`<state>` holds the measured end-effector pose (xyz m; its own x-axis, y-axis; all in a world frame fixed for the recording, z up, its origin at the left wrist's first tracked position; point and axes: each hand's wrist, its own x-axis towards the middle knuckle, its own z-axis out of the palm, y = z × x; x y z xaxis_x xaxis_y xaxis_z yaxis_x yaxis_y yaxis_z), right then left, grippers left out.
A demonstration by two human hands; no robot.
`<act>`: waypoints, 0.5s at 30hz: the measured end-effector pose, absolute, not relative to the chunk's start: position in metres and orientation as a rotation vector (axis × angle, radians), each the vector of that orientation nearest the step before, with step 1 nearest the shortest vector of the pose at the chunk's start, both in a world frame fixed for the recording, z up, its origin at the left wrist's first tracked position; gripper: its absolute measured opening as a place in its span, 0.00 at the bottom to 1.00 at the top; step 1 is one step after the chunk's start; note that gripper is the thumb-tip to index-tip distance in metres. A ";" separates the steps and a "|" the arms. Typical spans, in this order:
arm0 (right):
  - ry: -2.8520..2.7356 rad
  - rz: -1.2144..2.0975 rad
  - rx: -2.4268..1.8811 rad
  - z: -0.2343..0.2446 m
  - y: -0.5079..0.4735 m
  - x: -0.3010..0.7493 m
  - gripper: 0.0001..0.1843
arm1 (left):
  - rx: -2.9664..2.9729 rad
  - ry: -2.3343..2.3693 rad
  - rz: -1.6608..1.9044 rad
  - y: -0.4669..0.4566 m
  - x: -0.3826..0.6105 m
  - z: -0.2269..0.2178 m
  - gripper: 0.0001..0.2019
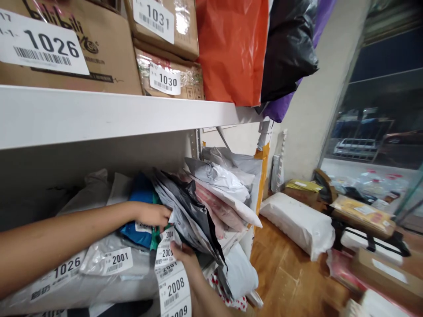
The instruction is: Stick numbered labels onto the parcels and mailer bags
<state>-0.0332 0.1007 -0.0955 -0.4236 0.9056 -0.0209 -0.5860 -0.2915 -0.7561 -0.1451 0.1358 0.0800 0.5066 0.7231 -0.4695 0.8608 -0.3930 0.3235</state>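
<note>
My left hand (152, 215) reaches in from the left over the lower shelf, its fingers drawn together at the edge of a grey plastic mailer bag (180, 211). A small white piece shows at its fingertips; what exactly they pinch is unclear. Just below, my right hand (187, 259) grips a strip of barcode labels (173, 284) that hangs down, printed with numbers such as 2008. Beside my left hand sits a blue parcel (140, 198) with a label partly covered. Nearer to me lies a grey parcel labelled 2001 (99, 259).
White shelf edge (115, 112) crosses above my hands, with labelled cardboard boxes (109, 48) and an orange bag (233, 48) on it. White and pink mailers (224, 185) lean at the shelf's right end. On the wooden floor (280, 264) at right lie a white parcel (297, 220) and several packages.
</note>
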 end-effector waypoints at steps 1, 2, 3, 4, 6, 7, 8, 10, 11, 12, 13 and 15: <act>-0.817 1.854 -0.594 -0.096 0.102 -0.034 0.34 | 2.152 1.351 -0.335 0.137 -0.146 0.079 0.16; -0.779 1.836 -0.610 -0.095 0.101 -0.036 0.33 | 2.130 1.383 -0.331 0.138 -0.146 0.078 0.18; -0.734 1.821 -0.614 -0.094 0.099 -0.037 0.33 | 2.140 1.397 -0.330 0.138 -0.147 0.076 0.19; -0.703 1.812 -0.616 -0.092 0.097 -0.038 0.33 | 2.156 1.405 -0.338 0.137 -0.147 0.075 0.20; -0.661 1.800 -0.636 -0.088 0.093 -0.040 0.34 | 2.091 1.435 -0.354 0.135 -0.147 0.073 0.23; -0.656 1.795 -0.656 -0.086 0.092 -0.041 0.35 | 2.035 1.444 -0.346 0.134 -0.146 0.072 0.23; -0.658 1.786 -0.680 -0.084 0.092 -0.042 0.35 | 2.018 1.447 -0.341 0.132 -0.145 0.072 0.22; -0.676 1.760 -0.731 -0.082 0.092 -0.044 0.35 | 2.141 1.449 -0.351 0.129 -0.142 0.072 0.16; -0.684 1.745 -0.746 -0.081 0.093 -0.045 0.35 | 2.233 1.472 -0.373 0.128 -0.141 0.073 0.14; -0.689 1.732 -0.749 -0.081 0.094 -0.046 0.34 | 2.312 1.525 -0.403 0.126 -0.139 0.073 0.13; -0.694 1.726 -0.745 -0.082 0.094 -0.047 0.34 | 2.365 1.589 -0.434 0.125 -0.138 0.074 0.13; -0.686 1.755 -0.712 -0.083 0.094 -0.047 0.33 | 2.406 1.682 -0.485 0.122 -0.135 0.075 0.13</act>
<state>-0.0471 0.0938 -0.0835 -0.2503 0.9591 -0.1324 -0.6152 -0.2632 -0.7431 -0.1349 0.1217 0.0754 0.3128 0.8809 -0.3553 0.9348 -0.3518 -0.0495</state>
